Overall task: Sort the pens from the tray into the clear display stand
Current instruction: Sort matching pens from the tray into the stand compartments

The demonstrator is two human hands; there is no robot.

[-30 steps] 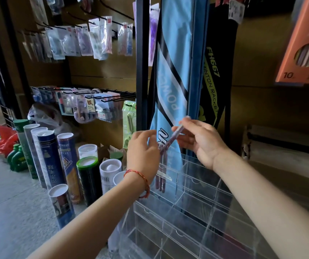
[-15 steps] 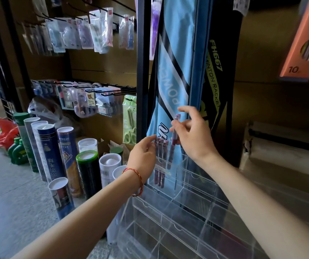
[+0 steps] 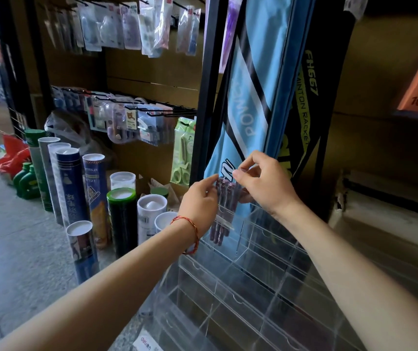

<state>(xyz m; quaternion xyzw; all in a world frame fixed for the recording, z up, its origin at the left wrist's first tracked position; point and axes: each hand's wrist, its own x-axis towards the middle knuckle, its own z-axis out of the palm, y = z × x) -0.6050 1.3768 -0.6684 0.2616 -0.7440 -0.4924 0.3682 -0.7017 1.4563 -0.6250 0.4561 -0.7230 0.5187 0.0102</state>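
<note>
Behind, black bag (image 3: 309, 79) reads FH667; right hand (image 3: 262, 186) pinches pen (image 3: 242, 170)

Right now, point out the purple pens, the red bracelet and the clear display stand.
purple pens (image 3: 225, 201): head view, middle of the barrels.
red bracelet (image 3: 195, 230): head view, cord across the wrist.
clear display stand (image 3: 228, 295): head view, bare divider wall.

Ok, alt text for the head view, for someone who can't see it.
The right hand pinches the top of a purple pen at the upper left compartment of the clear stand, where more pens stand upright with the left hand touching them. Tubes stand on the floor to the left; a blue racket bag hangs behind.
</note>
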